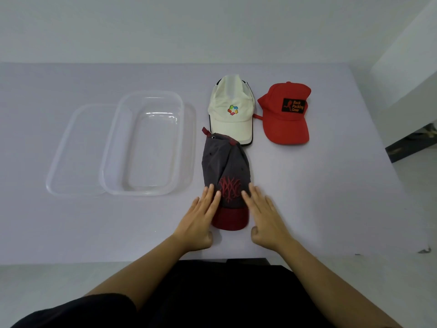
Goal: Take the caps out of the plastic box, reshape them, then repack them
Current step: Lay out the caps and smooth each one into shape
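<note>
Both hands, left hand (201, 217) and right hand (263, 216), flat, fingers spread, gripping nothing, flanking grey red-brimmed cap (225, 176) | white cap (230, 112), red cap (286, 114) out | clear plastic box (144, 145) empty | reshaping under way, repacking left

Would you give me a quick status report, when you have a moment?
Left hand and right hand open, flat beside grey cap. Plastic box empty. Nothing in the way.

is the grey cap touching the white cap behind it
Touching, it appears. In the head view the back edge of the grey cap overlaps the brim of the white cap, with no table visible between them there.
</note>
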Demonstrator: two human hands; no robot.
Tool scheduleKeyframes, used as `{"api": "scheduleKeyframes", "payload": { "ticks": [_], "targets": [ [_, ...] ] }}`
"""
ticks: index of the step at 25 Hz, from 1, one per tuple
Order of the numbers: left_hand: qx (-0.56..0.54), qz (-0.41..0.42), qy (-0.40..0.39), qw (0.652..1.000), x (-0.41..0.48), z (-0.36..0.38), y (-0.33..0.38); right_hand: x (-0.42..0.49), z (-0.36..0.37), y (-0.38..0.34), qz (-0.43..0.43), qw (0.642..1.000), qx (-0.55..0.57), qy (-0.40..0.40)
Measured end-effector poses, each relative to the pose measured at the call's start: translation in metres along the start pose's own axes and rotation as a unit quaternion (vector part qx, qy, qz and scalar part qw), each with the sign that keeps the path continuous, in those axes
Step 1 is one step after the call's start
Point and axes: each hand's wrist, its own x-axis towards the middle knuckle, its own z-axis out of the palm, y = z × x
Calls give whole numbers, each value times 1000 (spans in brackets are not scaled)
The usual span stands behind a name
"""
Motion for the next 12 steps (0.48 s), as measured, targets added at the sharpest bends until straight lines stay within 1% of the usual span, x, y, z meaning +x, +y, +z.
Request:
{"api": "scheduleKeyframes", "payload": {
  "ticks": [1,2,3,4,5,6,7,8,9,10,12],
  "targets": [
    [-30,-6,16,999,0,-9,-1,1,-7,5,34,998,44,36],
    [-74,-23,47,996,3,-20,-2,5,-14,10,72,991,90,74],
    [-124,-47,86,987,11,-31,-2,12,-22,14,100,982,131,96],
    [-165,-74,122,976,24,-42,-1,22,-34,13,121,973,178,87],
    [-196,-103,139,965,38,-52,0,32,-45,8,134,962,236,43],
    [-229,-128,132,956,52,-60,2,41,-57,2,138,948,287,-17],
    [-273,-147,103,945,64,-67,5,50,-63,-1,136,936,320,-61],
    [-321,-157,69,931,73,-69,6,58,-67,-4,133,931,330,-85],
    [-342,-165,41,924,78,-70,6,65,-65,-5,131,932,325,-90],
    [-339,-169,24,925,82,-69,6,69,-62,-4,139,938,310,-76],
    [-335,-174,21,926,85,-71,1,73,-54,-4,147,954,258,-34]
  ]
}}
